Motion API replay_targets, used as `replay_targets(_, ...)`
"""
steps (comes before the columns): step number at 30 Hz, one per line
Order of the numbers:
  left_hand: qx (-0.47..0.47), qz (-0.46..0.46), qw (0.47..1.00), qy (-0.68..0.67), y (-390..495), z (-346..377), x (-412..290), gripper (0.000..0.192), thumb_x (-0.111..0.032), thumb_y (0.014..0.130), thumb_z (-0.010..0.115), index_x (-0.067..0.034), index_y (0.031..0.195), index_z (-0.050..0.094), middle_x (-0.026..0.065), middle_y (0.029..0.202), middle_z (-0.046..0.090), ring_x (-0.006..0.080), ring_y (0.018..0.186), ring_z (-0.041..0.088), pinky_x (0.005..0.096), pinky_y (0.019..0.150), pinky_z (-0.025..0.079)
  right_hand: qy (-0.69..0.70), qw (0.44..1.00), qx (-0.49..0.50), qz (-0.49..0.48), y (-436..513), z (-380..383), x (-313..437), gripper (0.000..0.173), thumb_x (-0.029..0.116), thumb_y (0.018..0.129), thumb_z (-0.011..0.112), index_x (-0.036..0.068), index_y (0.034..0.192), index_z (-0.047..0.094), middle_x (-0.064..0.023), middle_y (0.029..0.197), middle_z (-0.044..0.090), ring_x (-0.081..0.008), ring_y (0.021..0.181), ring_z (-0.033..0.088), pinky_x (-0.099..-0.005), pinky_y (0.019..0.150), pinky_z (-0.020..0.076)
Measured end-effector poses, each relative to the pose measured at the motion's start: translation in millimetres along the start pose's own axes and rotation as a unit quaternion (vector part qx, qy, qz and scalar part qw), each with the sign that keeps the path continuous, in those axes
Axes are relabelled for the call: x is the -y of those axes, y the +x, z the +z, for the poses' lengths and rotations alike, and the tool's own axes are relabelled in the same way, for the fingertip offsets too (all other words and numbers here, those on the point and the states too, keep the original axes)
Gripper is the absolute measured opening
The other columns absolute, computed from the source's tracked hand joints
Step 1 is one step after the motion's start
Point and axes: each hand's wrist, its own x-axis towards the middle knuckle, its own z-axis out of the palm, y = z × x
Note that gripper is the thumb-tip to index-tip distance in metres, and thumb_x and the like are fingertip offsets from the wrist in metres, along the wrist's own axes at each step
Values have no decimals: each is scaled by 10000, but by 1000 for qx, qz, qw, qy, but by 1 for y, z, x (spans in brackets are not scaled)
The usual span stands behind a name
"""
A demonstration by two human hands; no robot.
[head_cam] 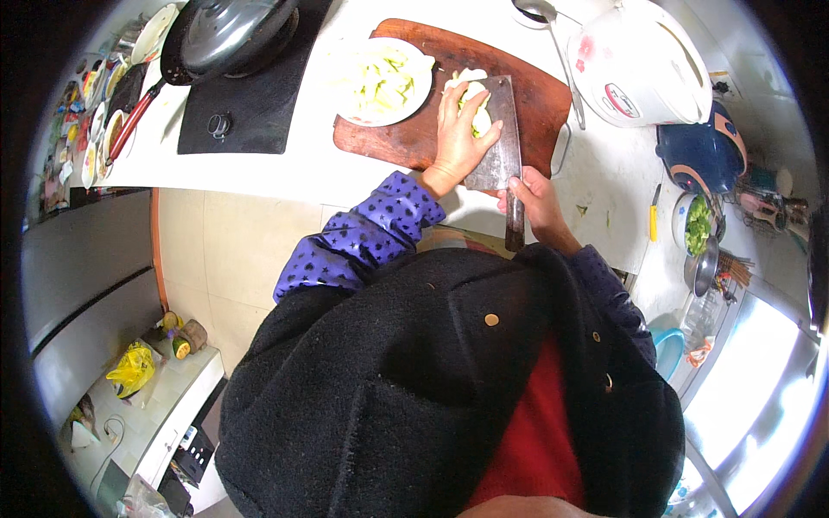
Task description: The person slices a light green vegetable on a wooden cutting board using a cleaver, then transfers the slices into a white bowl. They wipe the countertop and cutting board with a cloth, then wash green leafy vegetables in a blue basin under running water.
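My left hand (456, 133) lies over pale green vegetable slices (481, 121), its fingers spread and curled down onto them, with the thumb against a cleaver's blade (500, 152). My right hand (543, 204) grips the cleaver where the dark wooden handle (515, 226) meets the blade. The blade lies fairly flat beside the slices, its far end pointing away from me. Beneath is a reddish-brown wooden cutting board (545, 107). On its left part sits a white plate (422, 97) heaped with cut pale green pieces (388, 81). My left palm hides some slices.
A black cooktop (256, 123) with a lidded wok (233, 39) stands to the left. A white container (638, 65) and a ladle (576, 90) are at the back right. Farther right lie a yellow-handled knife (653, 220) and a bowl of green vegetables (698, 226).
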Motion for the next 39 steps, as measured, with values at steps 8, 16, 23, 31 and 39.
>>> replay_targets(8, -89, 21, 995, 43, 52, -57, 35, 400, -255, 690, 717, -74, 1031, 611, 201, 1191, 476, 398, 1140, 414, 467, 955, 354, 26, 996, 77, -47, 47, 53, 41, 141, 116, 930, 481, -3, 1003, 504, -55, 800, 590, -123, 658, 588, -255, 610, 495)
replay_targets(16, -16, -4, 964, 266, 68, -76, 96, 312, -355, 825, 591, -123, 1030, 629, 171, 1246, 475, 388, 1249, 329, 565, 1007, 227, 46, 998, 38, 5, 43, 20, 20, 157, 119, 939, 436, -6, 994, 515, -72, 788, 578, -128, 652, 574, -248, 603, 498)
replay_targets(23, 7, 66, 983, 171, 70, -66, 62, 356, -316, 859, 557, -130, 1162, 576, 150, 1384, 359, 379, 1318, 239, 580, 1035, 173, 47, 991, -118, 42, 30, -66, -9, 231, 204, 917, 497, -14, 990, 522, -115, 811, 599, -165, 668, 604, -285, 604, 514)
replay_targets(31, 172, 92, 970, 142, 0, -26, 10, 763, -286, 751, 694, -100, 1382, 307, 252, 1412, 233, 457, 1275, 267, 534, 1023, 244, -7, 999, -31, 18, 82, -87, -10, 216, 199, 920, 472, -10, 946, 519, -92, 814, 588, -145, 673, 597, -271, 606, 505)
replay_targets(39, 117, 25, 981, 150, -2, -12, 36, 714, -280, 836, 611, -34, 1392, 238, 346, 1370, 218, 477, 1233, 309, 516, 976, 304, -131, 985, 111, 32, 80, -71, 8, 171, 170, 932, 464, 22, 864, 514, -46, 744, 569, -105, 631, 566, -238, 577, 479)
